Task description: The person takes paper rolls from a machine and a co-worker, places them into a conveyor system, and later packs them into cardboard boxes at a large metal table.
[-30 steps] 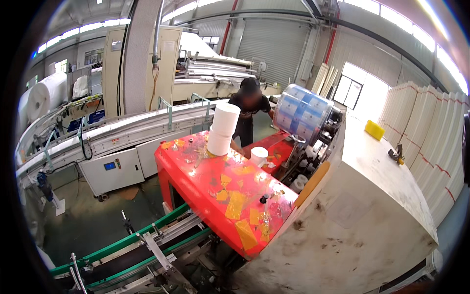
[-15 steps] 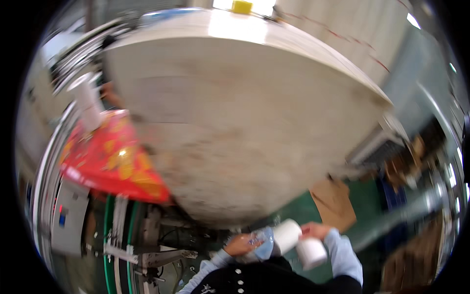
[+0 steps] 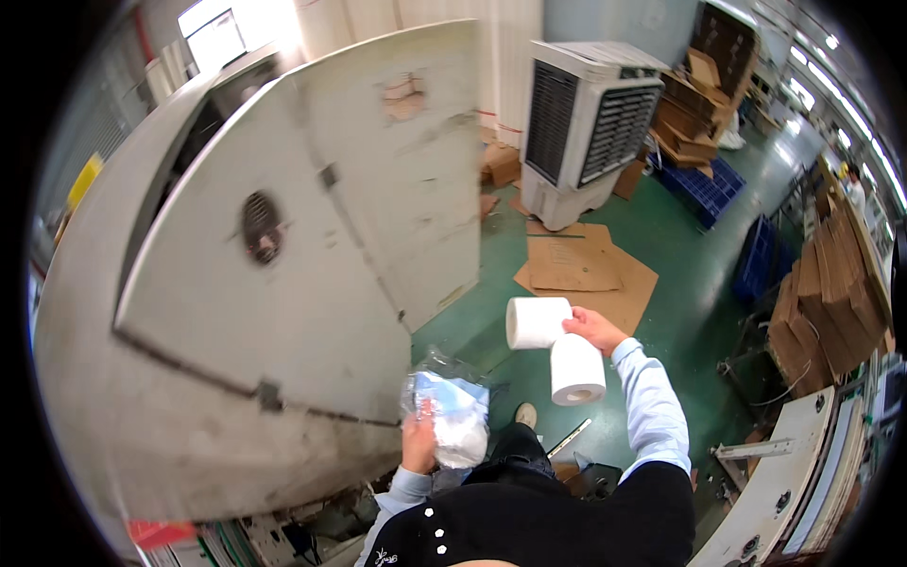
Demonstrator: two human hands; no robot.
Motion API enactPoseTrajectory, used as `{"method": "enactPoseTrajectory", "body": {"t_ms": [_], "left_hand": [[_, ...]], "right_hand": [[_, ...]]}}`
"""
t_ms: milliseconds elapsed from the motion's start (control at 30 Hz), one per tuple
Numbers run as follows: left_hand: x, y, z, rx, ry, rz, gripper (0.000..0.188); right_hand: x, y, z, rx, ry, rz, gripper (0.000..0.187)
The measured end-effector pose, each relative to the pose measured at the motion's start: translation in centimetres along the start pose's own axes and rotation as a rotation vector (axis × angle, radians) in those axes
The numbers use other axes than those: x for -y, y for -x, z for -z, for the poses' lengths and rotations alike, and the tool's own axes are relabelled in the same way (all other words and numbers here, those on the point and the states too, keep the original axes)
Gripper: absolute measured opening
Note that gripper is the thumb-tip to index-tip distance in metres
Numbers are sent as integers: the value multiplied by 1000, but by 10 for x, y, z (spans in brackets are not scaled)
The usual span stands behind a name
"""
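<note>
My left hand (image 3: 419, 437) is closed on a crinkled clear plastic bag (image 3: 452, 402) with light-blue print and something white inside. To its right, my right hand (image 3: 595, 329) grips two white paper rolls. One roll (image 3: 537, 322) lies sideways with its end toward the left; the other roll (image 3: 577, 369) hangs below it, its core hole facing me. The rolls touch each other near my fingertips. Both hands are apart, held above the green floor in front of my body.
A large off-white metal cabinet (image 3: 359, 189) with hinged panels fills the left. Ahead stands an air cooler (image 3: 590, 123), with flattened cardboard (image 3: 586, 265) on the floor before it. Blue plastic pallets (image 3: 704, 189) and stacked cardboard (image 3: 822, 293) stand right. A white panel (image 3: 784, 482) edges the lower right.
My view has swung to the right, away from the red-covered machine side toward the cooler and aisle. The bag and both rolls remain in my hands, now held farther out from my body.
</note>
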State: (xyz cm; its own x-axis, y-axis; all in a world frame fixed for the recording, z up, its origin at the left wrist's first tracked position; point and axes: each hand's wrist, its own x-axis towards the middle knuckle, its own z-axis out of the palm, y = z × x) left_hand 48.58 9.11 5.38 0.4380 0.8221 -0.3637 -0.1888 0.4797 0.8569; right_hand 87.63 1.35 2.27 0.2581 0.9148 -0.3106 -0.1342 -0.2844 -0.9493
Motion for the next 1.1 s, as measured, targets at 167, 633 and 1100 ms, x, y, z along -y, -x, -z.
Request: {"method": "enactPoseTrajectory", "body": {"t_ms": [167,633,1100], "left_hand": [[18,-115,-130,195,212,367,47],[154,-237,-413,700,-693,159,45],[301,-243,-659,1263,-308,765,36]], "right_hand": [[-21,0,83,-192,137,-69,63],[20,112,178,-354,818,-160,30],[-40,148,283,-887,517,-346,46]]}}
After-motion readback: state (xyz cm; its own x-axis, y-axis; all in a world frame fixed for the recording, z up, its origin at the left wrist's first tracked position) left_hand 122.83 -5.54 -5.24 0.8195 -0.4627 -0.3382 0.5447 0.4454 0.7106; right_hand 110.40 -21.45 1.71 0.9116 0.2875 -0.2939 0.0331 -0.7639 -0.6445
